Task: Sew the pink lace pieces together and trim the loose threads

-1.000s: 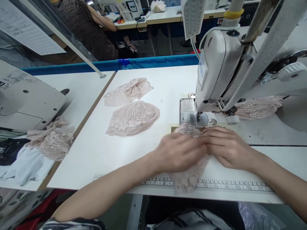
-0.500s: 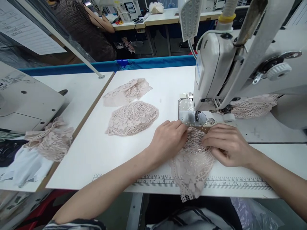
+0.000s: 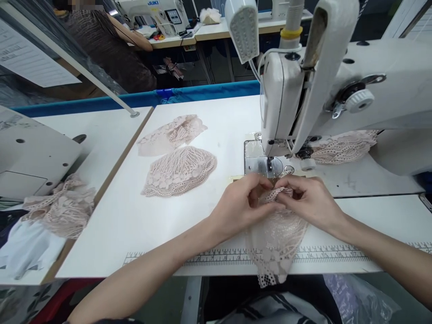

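A pale pink lace piece (image 3: 275, 243) lies on the white table (image 3: 216, 130) in front of the sewing machine's needle plate (image 3: 261, 163) and hangs over the near edge. My left hand (image 3: 241, 202) pinches its top edge from the left. My right hand (image 3: 308, 200) pinches the same edge from the right, fingers curled. Both hands sit just short of the presser foot (image 3: 270, 167).
The white sewing machine (image 3: 337, 85) fills the right. Two more lace pieces (image 3: 178, 171) lie to the left, another (image 3: 344, 145) lies behind the machine arm. A lace heap (image 3: 60, 209) rests on the left table. A printed ruler (image 3: 219, 257) runs along the near edge. A person (image 3: 108, 45) sits far back.
My hands went from lying flat on the lace to pinching and lifting its top edge in front of the needle. The view has shifted slightly right.
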Demonstrator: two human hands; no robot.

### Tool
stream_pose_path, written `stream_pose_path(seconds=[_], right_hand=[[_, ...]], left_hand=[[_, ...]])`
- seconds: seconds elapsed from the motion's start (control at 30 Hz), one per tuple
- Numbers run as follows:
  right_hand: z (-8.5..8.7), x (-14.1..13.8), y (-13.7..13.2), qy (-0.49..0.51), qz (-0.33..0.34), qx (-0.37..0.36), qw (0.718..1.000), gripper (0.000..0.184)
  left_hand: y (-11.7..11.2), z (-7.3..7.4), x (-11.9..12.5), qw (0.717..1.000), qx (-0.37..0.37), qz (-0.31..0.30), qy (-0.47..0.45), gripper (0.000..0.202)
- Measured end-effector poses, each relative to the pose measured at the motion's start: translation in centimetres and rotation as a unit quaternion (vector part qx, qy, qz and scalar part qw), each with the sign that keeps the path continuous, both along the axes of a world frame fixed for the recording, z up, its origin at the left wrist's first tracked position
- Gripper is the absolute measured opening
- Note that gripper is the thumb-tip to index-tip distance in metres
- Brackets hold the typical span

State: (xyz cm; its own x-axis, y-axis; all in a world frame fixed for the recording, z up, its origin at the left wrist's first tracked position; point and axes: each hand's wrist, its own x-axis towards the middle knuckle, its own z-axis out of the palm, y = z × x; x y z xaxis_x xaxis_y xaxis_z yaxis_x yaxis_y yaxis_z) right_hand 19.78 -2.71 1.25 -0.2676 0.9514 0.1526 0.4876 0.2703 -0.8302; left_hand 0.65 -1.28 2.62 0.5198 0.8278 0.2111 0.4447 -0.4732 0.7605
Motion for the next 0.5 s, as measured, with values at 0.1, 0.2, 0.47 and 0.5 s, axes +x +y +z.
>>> stream_pose_path(seconds=[0.1,0.2,0.47,0.5], right_hand=[[-0.22,-0.06,-0.05,-0.020,0.010,0.028,0.999,0.017],[-0.36,0.11,0.03,-0.031,0.016,0.057,0.998,0.014],[-1.00,0.64,0.23,-0.057,0.003,0.110,0.992,0.014],[-1.04,0.63,0.19,-0.063,0.003,0.116,0.991,0.015]], left_hand=[[-0.14,-0.26,0.06,0.996,0.081,0.004,0.046,0.027],[-0.08,-0.11,-0.17,0.996,0.076,0.017,0.044,0.017],[0.12,-0.49,-0.56,0.987,0.157,0.000,0.041,0.004],[0.12,-0.79,-0.51,0.976,0.210,-0.005,0.061,0.006]])
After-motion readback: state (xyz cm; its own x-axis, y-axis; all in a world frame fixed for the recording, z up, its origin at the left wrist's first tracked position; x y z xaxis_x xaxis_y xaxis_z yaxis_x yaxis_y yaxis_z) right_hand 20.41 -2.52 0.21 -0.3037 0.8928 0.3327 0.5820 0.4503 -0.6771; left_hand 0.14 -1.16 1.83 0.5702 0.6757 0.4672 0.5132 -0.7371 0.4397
